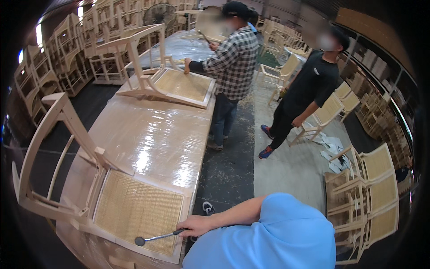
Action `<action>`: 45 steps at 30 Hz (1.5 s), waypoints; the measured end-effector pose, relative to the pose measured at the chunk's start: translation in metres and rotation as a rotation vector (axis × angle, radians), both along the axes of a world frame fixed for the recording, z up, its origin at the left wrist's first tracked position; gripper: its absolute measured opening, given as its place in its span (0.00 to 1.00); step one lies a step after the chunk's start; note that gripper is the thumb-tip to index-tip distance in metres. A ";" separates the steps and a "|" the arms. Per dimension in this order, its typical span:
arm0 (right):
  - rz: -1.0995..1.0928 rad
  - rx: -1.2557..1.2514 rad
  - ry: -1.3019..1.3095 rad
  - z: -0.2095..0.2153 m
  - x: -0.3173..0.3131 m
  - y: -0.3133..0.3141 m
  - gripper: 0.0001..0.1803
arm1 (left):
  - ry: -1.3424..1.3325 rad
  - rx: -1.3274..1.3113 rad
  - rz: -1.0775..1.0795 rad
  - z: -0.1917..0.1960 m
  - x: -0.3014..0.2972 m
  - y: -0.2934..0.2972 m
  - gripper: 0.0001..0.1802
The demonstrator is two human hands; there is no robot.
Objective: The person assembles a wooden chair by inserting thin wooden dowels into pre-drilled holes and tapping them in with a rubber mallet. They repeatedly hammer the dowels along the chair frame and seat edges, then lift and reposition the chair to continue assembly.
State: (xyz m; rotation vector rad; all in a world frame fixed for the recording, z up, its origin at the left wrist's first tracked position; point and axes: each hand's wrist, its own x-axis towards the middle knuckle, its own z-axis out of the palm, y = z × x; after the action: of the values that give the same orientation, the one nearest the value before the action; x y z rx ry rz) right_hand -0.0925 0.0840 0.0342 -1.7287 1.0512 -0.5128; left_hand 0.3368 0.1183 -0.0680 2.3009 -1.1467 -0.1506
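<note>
My right hand [195,225] is closed round the black grip of a hammer [159,237] with a silver shaft and a round dark head. The hammer lies across the near corner of a woven cane panel [136,208], its head close to the pale border. This panel is set in a light wooden chair frame [58,116] resting on the table, with its legs and curved rails standing up at the left. My blue sleeve [291,210] fills the lower right. My left hand is out of sight.
Plastic film covers the long table [156,139]. Farther along, a person in a checked shirt [237,62] works at another chair [179,85]. A person in black [309,85] stands in the aisle. Stacked chairs [376,197] stand at the right; more chair frames [67,49] line the left.
</note>
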 end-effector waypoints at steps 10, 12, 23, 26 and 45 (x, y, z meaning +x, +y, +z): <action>0.144 0.043 0.026 0.011 -0.041 -0.052 0.17 | 0.143 -0.178 0.368 0.007 -0.107 0.095 0.21; 0.190 0.150 0.077 0.006 -0.051 -0.057 0.17 | 0.276 -0.177 0.424 0.006 -0.164 0.111 0.17; 0.478 0.063 0.044 -0.019 -0.093 -0.131 0.17 | 0.307 -0.186 0.404 0.005 -0.365 0.068 0.21; 0.499 0.138 0.068 -0.019 -0.086 -0.135 0.17 | 0.182 -0.184 0.360 0.009 -0.378 0.048 0.27; 0.966 -0.342 0.106 -0.051 0.022 -0.143 0.18 | 0.193 -0.051 0.448 -0.012 -0.399 0.000 0.38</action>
State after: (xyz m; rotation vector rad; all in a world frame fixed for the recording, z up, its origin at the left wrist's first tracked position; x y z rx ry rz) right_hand -0.0708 -0.0588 -0.0170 -2.3228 0.0990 0.0318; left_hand -0.0626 0.1186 -0.0799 2.3739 -0.5178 -0.1654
